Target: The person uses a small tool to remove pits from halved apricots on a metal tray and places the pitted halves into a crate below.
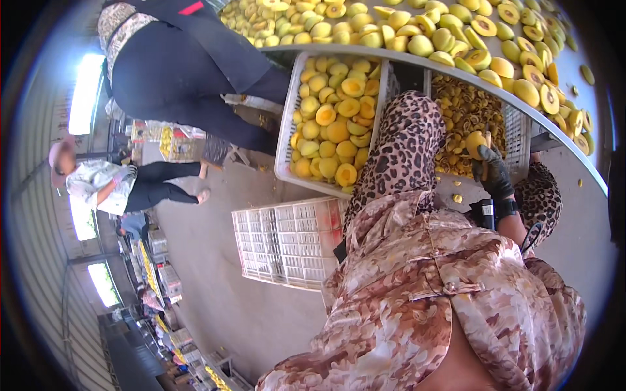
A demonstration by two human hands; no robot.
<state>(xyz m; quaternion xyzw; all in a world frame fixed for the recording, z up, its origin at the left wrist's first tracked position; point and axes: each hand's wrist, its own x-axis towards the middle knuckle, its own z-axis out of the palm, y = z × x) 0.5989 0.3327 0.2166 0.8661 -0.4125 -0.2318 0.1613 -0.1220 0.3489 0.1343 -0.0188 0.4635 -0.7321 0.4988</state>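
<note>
My right hand (495, 172), in a dark glove with a black strap at the wrist, grips a slim wooden-handled tool (485, 166) and a yellow peach piece (475, 144). The tool's working end is too small to make out. Hand and fruit are over a crate of brownish-yellow fruit scraps (459, 112), between my knees. My left hand is out of view. Left of my leopard-print knee, a white plastic crate (285, 151) holds many pitted yellow peach halves (337, 132).
A metal-edged worktable (547, 115) curves across the front, heaped with cut peaches (420, 44). An upturned or stacked white crate (283, 244) stands at my left. A co-worker in dark clothes (166, 68) bends close by; another person (107, 183) stands farther off. Scraps (457, 198) lie on the floor.
</note>
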